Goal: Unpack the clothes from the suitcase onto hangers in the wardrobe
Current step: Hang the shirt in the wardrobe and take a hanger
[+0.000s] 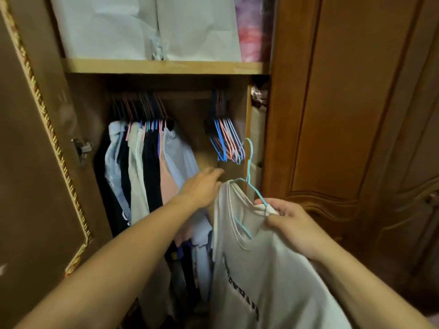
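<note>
Right hand (288, 224) fingers pinch hangered white T-shirt (261, 269); left hand (202, 186) fingers straight, reaching into rail gap.

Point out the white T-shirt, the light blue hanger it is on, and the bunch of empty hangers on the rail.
white T-shirt (273, 269): head view, on its front below the neckline.
light blue hanger (248, 162): head view, on its neck under the hook.
empty hangers (226, 141): head view, middle of the bunch.

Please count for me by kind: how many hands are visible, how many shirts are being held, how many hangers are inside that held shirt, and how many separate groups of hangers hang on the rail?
Hands: 2 (left hand, right hand)
Held white shirt: 1
Light blue hanger in it: 1
Groups on the rail: 2 (clothed group, empty hangers)
Total: 6
</note>
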Demonstrator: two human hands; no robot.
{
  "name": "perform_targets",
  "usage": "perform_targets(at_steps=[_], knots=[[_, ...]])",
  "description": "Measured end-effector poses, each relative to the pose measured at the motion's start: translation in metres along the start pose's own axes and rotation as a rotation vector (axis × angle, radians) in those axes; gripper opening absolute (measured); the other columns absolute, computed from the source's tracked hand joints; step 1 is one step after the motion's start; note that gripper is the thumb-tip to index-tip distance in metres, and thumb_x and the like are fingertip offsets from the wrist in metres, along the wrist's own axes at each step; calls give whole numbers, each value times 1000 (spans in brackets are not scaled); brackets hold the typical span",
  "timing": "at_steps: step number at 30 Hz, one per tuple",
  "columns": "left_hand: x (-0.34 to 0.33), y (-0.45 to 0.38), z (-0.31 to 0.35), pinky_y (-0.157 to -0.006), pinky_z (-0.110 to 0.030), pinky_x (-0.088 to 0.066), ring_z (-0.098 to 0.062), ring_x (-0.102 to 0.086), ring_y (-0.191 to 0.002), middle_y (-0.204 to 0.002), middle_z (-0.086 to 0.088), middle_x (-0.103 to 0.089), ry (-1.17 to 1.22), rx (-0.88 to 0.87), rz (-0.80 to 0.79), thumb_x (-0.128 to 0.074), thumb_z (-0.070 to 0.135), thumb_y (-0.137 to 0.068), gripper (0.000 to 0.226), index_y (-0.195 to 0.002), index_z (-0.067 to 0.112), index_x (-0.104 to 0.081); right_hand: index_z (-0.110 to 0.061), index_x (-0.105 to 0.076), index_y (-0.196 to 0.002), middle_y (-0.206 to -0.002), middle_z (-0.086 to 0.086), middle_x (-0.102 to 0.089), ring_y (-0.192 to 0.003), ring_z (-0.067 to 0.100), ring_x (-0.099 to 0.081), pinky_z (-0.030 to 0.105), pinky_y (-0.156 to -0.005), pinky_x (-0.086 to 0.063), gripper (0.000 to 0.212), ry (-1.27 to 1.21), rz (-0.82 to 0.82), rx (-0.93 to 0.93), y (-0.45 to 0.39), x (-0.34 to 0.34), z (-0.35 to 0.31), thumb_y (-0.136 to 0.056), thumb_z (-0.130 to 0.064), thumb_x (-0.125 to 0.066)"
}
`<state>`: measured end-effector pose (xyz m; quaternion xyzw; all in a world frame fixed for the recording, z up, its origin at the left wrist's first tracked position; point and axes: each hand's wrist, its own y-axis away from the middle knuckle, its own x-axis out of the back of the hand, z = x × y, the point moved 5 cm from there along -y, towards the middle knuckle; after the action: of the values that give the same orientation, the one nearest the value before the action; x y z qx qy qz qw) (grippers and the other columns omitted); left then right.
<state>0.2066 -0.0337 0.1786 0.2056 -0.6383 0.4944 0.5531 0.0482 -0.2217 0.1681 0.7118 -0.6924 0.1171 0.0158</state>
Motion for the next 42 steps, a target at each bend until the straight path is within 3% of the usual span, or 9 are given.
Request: perform_targets(at_steps=[3, 6, 11, 14, 19, 27, 30, 34, 42], knots=[[72, -12, -49, -106, -51, -44, -44, -48, -129, -145, -21, -44, -63, 26, 391, -57, 7, -83, 58, -141, 12, -52, -14, -74, -101, -79, 0, -64, -75, 17, -54, 30, -70, -37, 38, 76, 8, 68, -48, -31, -12, -69, -11, -56], [160, -26, -80, -120, -53, -26, -45, -24, -147, -157, -26, -29, -272, 110, 660, -60, 11, -78, 77, -152, 11, -40, -10, -73, -103, -77, -1, -63, -70, 12, -53, 24, -61, -37, 29, 89, 25, 135, -104, -37, -50, -84, 4, -55], [217, -56, -139, -123, -56, 5, -42, 19, -152, -166, -19, 16, -519, 238, 465, -54, 40, -84, 107, -156, 30, 24, -17, -68, -106, -74, -3, -64, -55, -1, -54, 12, -53, -38, 36, 113, -12, 194, -182, -66, -79, -89, 10, -50], [213, -68, -150, -119, -59, 17, -42, 35, -145, -160, -18, 35, -534, 252, 392, -41, 67, -88, 106, -144, 32, 42, -13, -67, -109, -79, 1, -65, -68, 11, -57, 18, -59, -42, 34, 148, 25, 199, -218, -83, -61, -90, 9, -50], [212, -76, -154, -114, -57, 27, -38, 49, -136, -146, -12, 55, -506, 293, 352, -7, 88, -83, 94, -137, 34, 48, -13, -69, -101, -76, 5, -62, -59, 12, -50, 19, -49, -36, 20, 150, 82, 234, -296, -92, -91, -93, -2, -54], [214, -75, -155, -116, -60, 23, -40, 50, -135, -146, -14, 55, -512, 302, 289, -18, 85, -87, 99, -140, 32, 47, -13, -66, -113, -104, 14, -71, -89, 27, -67, 29, -69, -49, 19, 242, 5, 105, -356, -123, -59, -95, -9, -60], [211, -76, -155, -115, -62, 23, -42, 47, -137, -150, -17, 50, -515, 299, 335, -24, 81, -88, 102, -143, 30, 44, -9, -61, -124, -104, 8, -68, -84, 18, -64, 20, -65, -47, 26, 214, 21, 141, -343, -129, -26, -97, -10, -58], [209, -77, -154, -115, -62, 23, -45, 44, -138, -151, -20, 47, -529, 285, 364, -37, 75, -86, 110, -144, 28, 45, -12, -60, -113, -91, 3, -63, -76, 12, -57, 8, -59, -42, 17, 131, 89, 209, -335, -119, -26, -99, -6, -54], [208, -75, -149, -115, -64, 22, -45, 49, -134, -148, -21, 51, -505, 292, 333, -46, 66, -84, 116, -140, 27, 49, -18, -63, -129, -112, 2, -72, -105, 17, -67, 38, -99, -52, 41, 5, 83, 305, -359, -115, -57, -88, -25, -63]])
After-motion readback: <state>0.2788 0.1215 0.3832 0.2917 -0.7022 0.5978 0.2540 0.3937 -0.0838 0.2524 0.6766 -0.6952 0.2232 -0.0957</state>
